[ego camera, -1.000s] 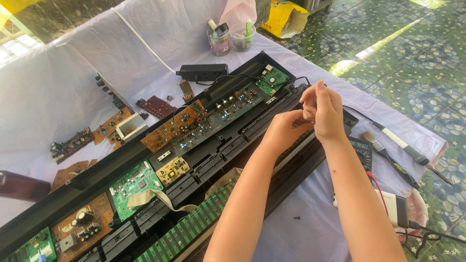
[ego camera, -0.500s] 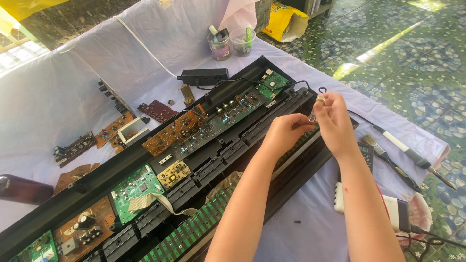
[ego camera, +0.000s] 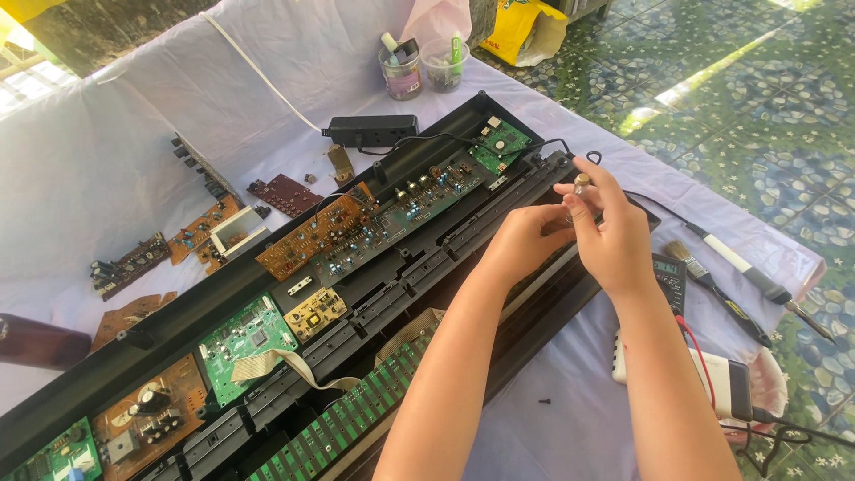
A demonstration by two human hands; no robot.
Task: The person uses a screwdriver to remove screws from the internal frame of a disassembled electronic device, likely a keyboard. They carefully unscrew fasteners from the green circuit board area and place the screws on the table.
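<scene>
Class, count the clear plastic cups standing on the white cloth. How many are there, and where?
2. One cup with a purple band stands at the far edge of the cloth; the second cup is just right of it. Both hold small items. None seems hidden.

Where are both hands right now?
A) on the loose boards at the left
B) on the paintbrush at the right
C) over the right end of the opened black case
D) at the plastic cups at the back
C: the left hand and right hand meet above the right end of the black case, the right fingertips pinching a small part, well apart from the cups, paintbrush and loose boards.
</scene>
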